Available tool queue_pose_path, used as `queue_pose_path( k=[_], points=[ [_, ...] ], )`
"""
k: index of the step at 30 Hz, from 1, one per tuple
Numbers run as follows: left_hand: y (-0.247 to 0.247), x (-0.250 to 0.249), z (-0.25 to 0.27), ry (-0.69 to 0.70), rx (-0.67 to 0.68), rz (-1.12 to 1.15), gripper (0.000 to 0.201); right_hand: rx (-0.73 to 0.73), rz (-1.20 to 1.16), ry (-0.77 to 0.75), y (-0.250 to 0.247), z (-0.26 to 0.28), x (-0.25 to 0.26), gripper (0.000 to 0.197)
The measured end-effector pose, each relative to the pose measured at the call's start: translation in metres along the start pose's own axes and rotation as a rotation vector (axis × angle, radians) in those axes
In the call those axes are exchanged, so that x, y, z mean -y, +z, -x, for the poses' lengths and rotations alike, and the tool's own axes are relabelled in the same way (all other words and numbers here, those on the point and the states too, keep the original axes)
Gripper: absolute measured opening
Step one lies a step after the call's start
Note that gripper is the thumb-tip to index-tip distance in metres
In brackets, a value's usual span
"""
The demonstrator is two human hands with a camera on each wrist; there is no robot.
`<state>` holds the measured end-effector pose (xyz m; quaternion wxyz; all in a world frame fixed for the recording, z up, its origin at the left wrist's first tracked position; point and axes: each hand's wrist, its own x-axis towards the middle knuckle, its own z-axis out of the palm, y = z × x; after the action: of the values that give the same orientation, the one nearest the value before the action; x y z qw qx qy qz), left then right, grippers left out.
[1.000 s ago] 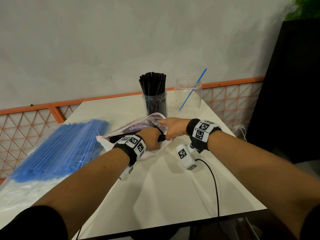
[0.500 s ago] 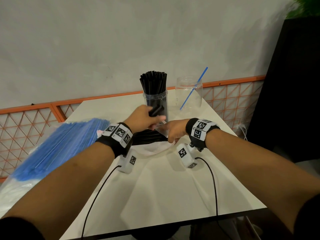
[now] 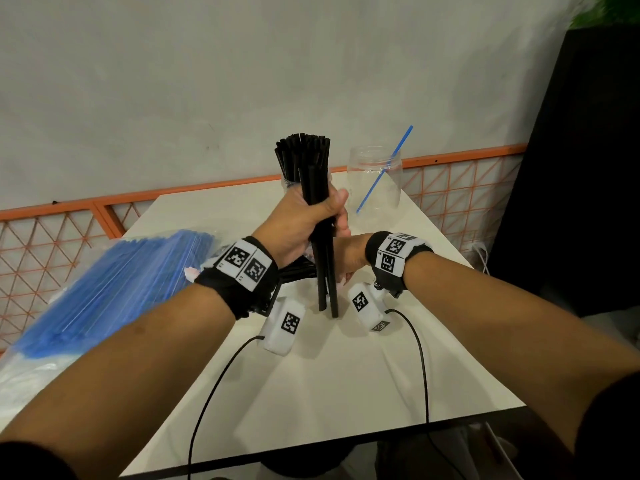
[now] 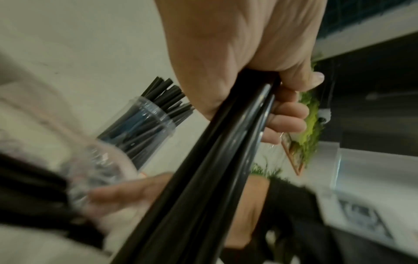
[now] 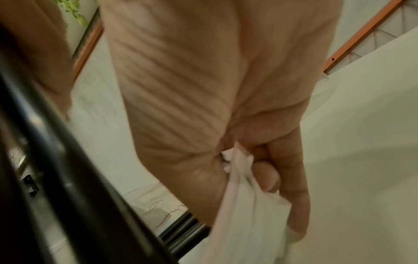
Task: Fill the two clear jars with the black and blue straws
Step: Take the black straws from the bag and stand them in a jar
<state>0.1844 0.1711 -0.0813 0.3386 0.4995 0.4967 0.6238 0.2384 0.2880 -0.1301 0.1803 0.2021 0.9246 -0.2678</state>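
Fingers (image 4: 289, 116) of left hand (image 3: 304, 220): gripping black straws (image 3: 323, 258) before black jar (image 3: 294, 183). Right hand (image 3: 349, 254): pinching bag (image 5: 239, 214). Risk: loose straws slipping, jar nearly full.

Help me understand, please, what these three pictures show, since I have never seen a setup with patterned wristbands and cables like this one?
No machine is at work here: a person does the job bare-handed and wears three cameras. The wide picture comes from the head and looks down at a white table; the other two come from the wrists and look along each hand.

The left hand grips a bunch of black straws upright in front of the jar of black straws. The right hand pinches the edge of a thin plastic bag with more black straws in it.

Further back stands a second clear jar holding one blue straw. At the left lies a bag of blue straws. The patterned bands and white boxes belong to the wrist cameras.
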Motion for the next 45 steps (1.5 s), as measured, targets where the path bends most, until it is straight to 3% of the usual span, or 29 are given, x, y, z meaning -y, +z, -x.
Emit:
queue_pose_path(
  k=[5, 13, 14, 17, 22, 30, 34, 36, 41, 45],
  points=[
    [0.002, 0.015, 0.01, -0.02, 0.01, -0.031, 0.023, -0.005, -0.013, -0.026, -0.001, 0.003, -0.003, 0.013],
    [0.002, -0.013, 0.005, 0.144, -0.078, 0.005, 0.017, -0.013, -0.044, -0.029, 0.0, 0.006, 0.0, 0.021],
    [-0.001, -0.013, 0.004, 0.154, -0.103, -0.003, 0.016, -0.016, -0.053, -0.036, 0.0, 0.008, 0.0, 0.024],
    [-0.013, -0.016, 0.004, 0.19, -0.178, -0.001, 0.015, -0.015, -0.034, -0.024, -0.001, 0.013, 0.001, 0.064],
    [-0.026, -0.012, 0.001, 0.2, -0.214, -0.072, 0.013, -0.008, -0.001, -0.004, -0.001, 0.013, 0.003, 0.077],
    [-0.024, 0.038, 0.009, 0.025, -0.193, -0.175, 0.012, -0.008, -0.015, -0.025, 0.001, 0.011, 0.002, 0.073],
    [-0.026, 0.042, 0.011, -0.015, -0.135, -0.175, 0.013, -0.051, -0.046, 0.002, 0.001, 0.01, -0.001, 0.05],
    [-0.027, 0.034, 0.008, -0.013, -0.107, -0.171, 0.013, -0.04, -0.035, -0.009, 0.001, 0.01, -0.001, 0.057],
    [-0.042, -0.026, -0.028, 0.228, -0.125, -0.126, 0.011, -0.009, 0.068, -0.032, -0.004, 0.007, -0.001, 0.076],
    [-0.054, -0.071, -0.07, 0.383, -0.203, -0.163, 0.013, -0.037, 0.131, -0.056, -0.006, 0.001, 0.002, 0.062]
  ],
)
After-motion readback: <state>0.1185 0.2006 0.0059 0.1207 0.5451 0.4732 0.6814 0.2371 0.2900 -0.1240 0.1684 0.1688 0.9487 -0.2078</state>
